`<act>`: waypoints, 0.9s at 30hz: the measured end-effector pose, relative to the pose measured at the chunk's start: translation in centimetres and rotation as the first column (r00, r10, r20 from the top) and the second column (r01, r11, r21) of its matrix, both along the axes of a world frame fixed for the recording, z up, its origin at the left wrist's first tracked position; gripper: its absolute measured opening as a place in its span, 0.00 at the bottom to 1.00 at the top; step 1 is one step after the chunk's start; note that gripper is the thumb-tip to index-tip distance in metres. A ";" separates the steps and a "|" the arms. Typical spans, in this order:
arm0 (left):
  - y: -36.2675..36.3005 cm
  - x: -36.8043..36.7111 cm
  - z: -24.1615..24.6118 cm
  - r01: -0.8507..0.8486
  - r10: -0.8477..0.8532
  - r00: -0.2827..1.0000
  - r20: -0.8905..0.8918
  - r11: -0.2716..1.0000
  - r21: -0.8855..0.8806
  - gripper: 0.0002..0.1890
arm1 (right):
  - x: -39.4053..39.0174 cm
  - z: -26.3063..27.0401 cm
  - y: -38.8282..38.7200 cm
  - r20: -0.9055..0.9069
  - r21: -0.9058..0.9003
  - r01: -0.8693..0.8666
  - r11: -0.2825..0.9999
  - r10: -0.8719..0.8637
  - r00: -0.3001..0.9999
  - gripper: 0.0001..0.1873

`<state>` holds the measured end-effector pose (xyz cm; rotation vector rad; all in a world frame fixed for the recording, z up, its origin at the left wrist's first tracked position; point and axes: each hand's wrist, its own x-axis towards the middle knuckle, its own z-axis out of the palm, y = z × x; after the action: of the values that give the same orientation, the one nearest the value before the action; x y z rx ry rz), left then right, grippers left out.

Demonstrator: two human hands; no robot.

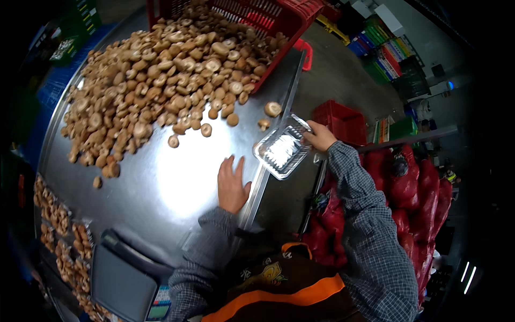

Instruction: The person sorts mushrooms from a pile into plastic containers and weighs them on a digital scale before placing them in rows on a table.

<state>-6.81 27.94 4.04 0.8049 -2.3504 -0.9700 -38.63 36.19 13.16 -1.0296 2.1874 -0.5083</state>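
Observation:
My right hand [320, 136] grips the edge of a clear plastic tray [284, 149], tilted above the near right edge of the steel table [141, 201]. Nothing is seen inside the tray. My left hand [232, 186] is over the table near that edge, fingers apart and holding nothing. A large heap of shiitake mushrooms [161, 76] spreads from the mouth of a red plastic crate [277, 24] lying tipped at the far end. Two loose mushrooms [272, 109] are close to the tray.
A weighing scale [122, 277] stands at the lower left, beside clear trays filled with mushrooms [74, 257]. Red mesh sacks [406, 193] are piled at my right. Another red crate [340, 120] stands beyond the table's right edge, with stacked coloured crates [382, 48] farther off.

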 end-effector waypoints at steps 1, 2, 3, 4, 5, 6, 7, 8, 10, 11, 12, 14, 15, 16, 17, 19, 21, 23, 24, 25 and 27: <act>-1.5 -2.7 -0.4 0.137 -0.128 0.988 0.089 0.985 -0.109 0.48 | -3.0 0.4 0.3 -0.159 0.029 -0.032 0.999 0.037 0.987 0.10; -3.1 -5.8 -1.6 0.226 -0.203 0.972 0.116 0.945 -0.235 0.49 | -5.7 0.8 0.6 -0.198 0.053 -0.053 0.997 0.062 0.978 0.11; -4.6 -8.8 -3.2 0.311 -0.272 0.950 0.156 0.883 -0.352 0.51 | -7.8 0.9 0.9 -0.231 0.079 -0.072 0.994 0.089 0.969 0.11; -6.3 -11.3 -4.3 0.353 -0.318 0.935 0.155 0.860 -0.367 0.52 | -9.3 0.7 0.8 -0.144 0.092 -0.028 0.995 0.042 0.989 0.10; -7.6 -14.0 -4.9 0.402 -0.377 0.915 0.141 0.833 -0.380 0.54 | -10.7 0.9 1.6 -0.086 0.088 0.004 0.996 0.004 0.996 0.10; -8.8 -16.3 -4.7 0.468 -0.412 0.883 0.224 0.808 -0.358 0.56 | -11.9 0.7 2.3 -0.023 0.082 0.034 0.996 -0.032 0.999 0.10; -10.4 -18.0 -4.0 0.535 -0.475 0.845 0.248 0.771 -0.347 0.55 | -12.2 0.8 2.0 0.048 0.074 0.059 0.995 -0.063 0.997 0.10; -11.6 -19.8 -3.6 0.562 -0.498 0.826 0.264 0.756 -0.335 0.55 | -12.7 1.2 1.5 0.090 0.182 0.142 0.973 -0.161 0.983 0.10; -12.9 -23.1 -3.2 0.642 -0.552 0.765 0.331 0.700 -0.314 0.53 | -14.2 1.0 0.9 0.106 0.235 0.128 0.964 -0.156 0.982 0.11; -13.5 -24.4 -3.2 0.684 -0.571 0.724 0.388 0.665 -0.299 0.51 | -14.9 0.8 0.3 0.117 0.258 0.111 0.960 -0.145 0.982 0.12; -13.8 -25.2 -3.3 0.725 -0.585 0.678 0.446 0.630 -0.276 0.49 | -14.8 1.4 -1.4 0.071 0.349 0.111 0.930 -0.144 0.987 0.15; -13.8 -25.2 -2.8 0.735 -0.613 0.662 0.431 0.644 -0.214 0.42 | -15.8 1.4 -4.3 0.033 0.449 0.065 0.891 -0.090 0.995 0.17; -13.9 -24.3 -2.8 0.739 -0.625 0.652 0.430 0.652 -0.172 0.38 | -16.0 0.8 -5.9 0.029 0.498 0.034 0.867 -0.056 0.998 0.19; -14.1 -23.3 -3.3 0.722 -0.565 0.675 0.474 0.637 -0.270 0.25 | -16.0 0.1 -7.8 0.010 0.523 0.009 0.852 -0.016 1.000 0.20; -14.2 -21.8 -3.8 0.685 -0.531 0.712 0.459 0.670 -0.287 0.23 | -15.7 -0.7 -9.6 -0.008 0.548 -0.018 0.836 0.027 1.000 0.21; -14.7 -18.9 -4.4 0.596 -0.452 0.790 0.415 0.726 -0.344 0.20 | -13.3 -1.8 -13.2 0.000 0.603 -0.099 0.792 0.125 0.992 0.15; -15.0 -15.5 -4.9 0.444 -0.299 0.880 0.370 0.793 -0.416 0.19 | -10.2 -3.3 -16.7 -0.009 0.668 -0.243 0.704 0.334 0.942 0.14; -14.5 -12.8 -3.1 0.327 -0.243 0.940 0.242 0.844 -0.425 0.20 | -7.3 -4.9 -18.7 -0.012 0.710 -0.314 0.631 0.456 0.890 0.14; -13.9 -11.2 -2.0 0.221 -0.187 0.975 0.121 0.883 -0.414 0.21 | -5.8 -5.5 -19.6 -0.017 0.715 -0.331 0.615 0.489 0.872 0.14; -12.9 -9.7 -0.9 0.120 -0.129 0.992 0.003 0.913 -0.389 0.23 | -4.1 -6.1 -19.8 -0.029 0.696 -0.312 0.647 0.459 0.888 0.14; -9.7 -6.8 -0.8 -0.350 0.323 0.923 -0.209 0.930 -0.112 0.29 | -1.3 -6.5 -20.5 -0.002 0.639 -0.206 0.741 0.269 0.963 0.14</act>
<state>-13.58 18.22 3.29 0.9742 -2.0082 -0.6846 -39.89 15.64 6.68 -0.9295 2.0249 0.4021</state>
